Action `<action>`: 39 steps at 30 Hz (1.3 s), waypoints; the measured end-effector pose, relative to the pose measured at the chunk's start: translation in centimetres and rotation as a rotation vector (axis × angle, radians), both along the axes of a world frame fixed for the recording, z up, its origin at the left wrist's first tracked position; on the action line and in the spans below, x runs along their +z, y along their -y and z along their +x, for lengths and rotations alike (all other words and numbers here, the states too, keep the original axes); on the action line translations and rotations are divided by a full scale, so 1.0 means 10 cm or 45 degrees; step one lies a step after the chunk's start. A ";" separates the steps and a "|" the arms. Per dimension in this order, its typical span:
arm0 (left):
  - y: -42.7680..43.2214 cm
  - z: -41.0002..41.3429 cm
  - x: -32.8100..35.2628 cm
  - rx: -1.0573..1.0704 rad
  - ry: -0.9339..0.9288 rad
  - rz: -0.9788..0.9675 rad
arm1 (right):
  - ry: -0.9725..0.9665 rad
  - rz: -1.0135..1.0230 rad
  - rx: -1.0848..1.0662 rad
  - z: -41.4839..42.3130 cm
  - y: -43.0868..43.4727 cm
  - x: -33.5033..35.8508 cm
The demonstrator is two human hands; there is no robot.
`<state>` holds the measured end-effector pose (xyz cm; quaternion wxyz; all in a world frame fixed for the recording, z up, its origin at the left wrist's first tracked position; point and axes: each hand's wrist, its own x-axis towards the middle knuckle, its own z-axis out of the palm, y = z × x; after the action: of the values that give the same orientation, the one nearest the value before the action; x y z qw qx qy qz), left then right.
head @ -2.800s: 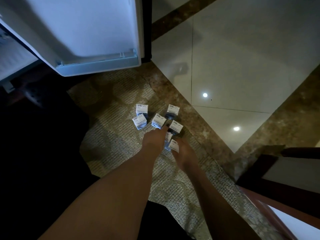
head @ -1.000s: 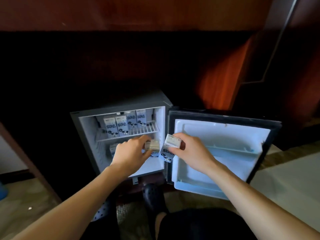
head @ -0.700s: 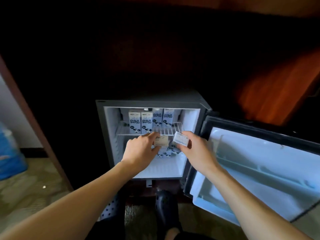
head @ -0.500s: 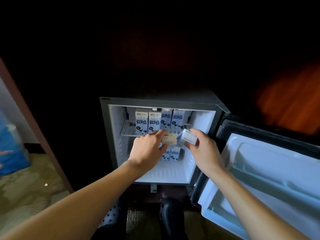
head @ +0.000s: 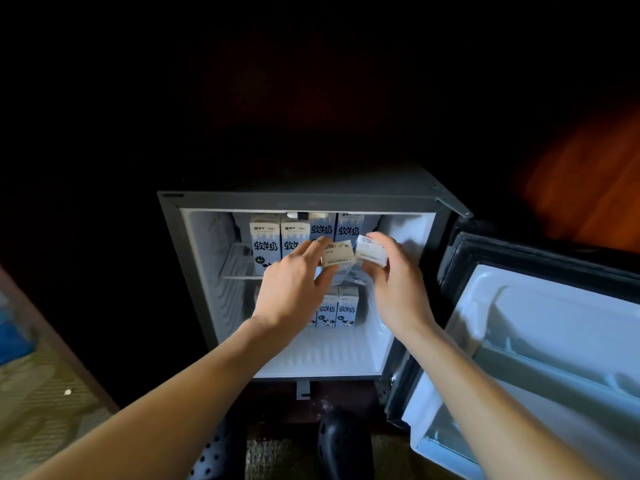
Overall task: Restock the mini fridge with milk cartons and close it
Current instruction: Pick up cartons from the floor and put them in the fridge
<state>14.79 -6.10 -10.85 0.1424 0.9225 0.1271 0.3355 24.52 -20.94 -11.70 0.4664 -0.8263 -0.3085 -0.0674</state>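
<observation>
The left hand (head: 291,292) is clamped on 1 milk carton (head: 337,254), pinched between thumb and fingers. The right hand (head: 398,282) is closed in the same way on a second carton (head: 371,250). The 2 hands are held close together, and the 2 cartons are just beside each other at the mouth of the mini fridge (head: 304,199), in front of the upper row. The top end of each held carton is turned toward the camera, and the long axis runs away and downward into the compartment, slightly tilted.

On the wire shelf (head: 237,265) 4 upright cartons (head: 265,244) are lined up left to right, long axes vertical and printed fronts facing the opening. On the fridge floor 2 lower cartons (head: 327,311) are seen upright side by side; whether more are hidden behind the left hand cannot be told. The door (head: 540,323) is swung open to the right. Near the bottom edge 2 dark shoes (head: 346,441) are seen, with carpet (head: 41,403) at the near left.

Compared with 0.5 s ago, both held cartons have been raised from shelf-edge level to the front of the upper row. 2.8 s ago both hands were down at the cartons on the floor.
</observation>
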 end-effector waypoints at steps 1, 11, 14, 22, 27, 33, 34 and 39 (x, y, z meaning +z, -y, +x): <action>-0.01 0.01 0.01 -0.009 0.014 -0.017 | -0.016 -0.010 0.005 0.01 -0.02 -0.01; 0.07 0.02 -0.04 -0.016 0.107 -0.155 | -0.102 0.023 -0.072 -0.07 -0.11 -0.05; 0.12 0.04 -0.09 0.015 0.160 -0.345 | -0.149 0.045 -0.087 -0.09 -0.11 -0.05; 0.22 0.25 -0.26 0.276 0.027 -0.643 | -0.154 0.105 -0.109 -0.03 -0.26 -0.09; 0.23 0.35 -0.33 0.313 0.122 -0.734 | -0.167 0.190 -0.124 0.02 -0.37 -0.12; 0.24 0.31 -0.36 0.158 0.213 -0.896 | -0.182 0.216 -0.144 0.10 -0.40 -0.13; 0.26 0.29 -0.37 0.132 0.217 -0.915 | -0.180 0.218 -0.153 0.11 -0.41 -0.13; 0.31 0.22 -0.41 0.058 0.133 -0.873 | -0.182 0.243 -0.230 0.21 -0.49 -0.17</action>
<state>17.02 -9.24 -14.94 0.4429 0.7994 0.2456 0.3233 26.61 -16.01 -13.39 0.5558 -0.8052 -0.1912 -0.0790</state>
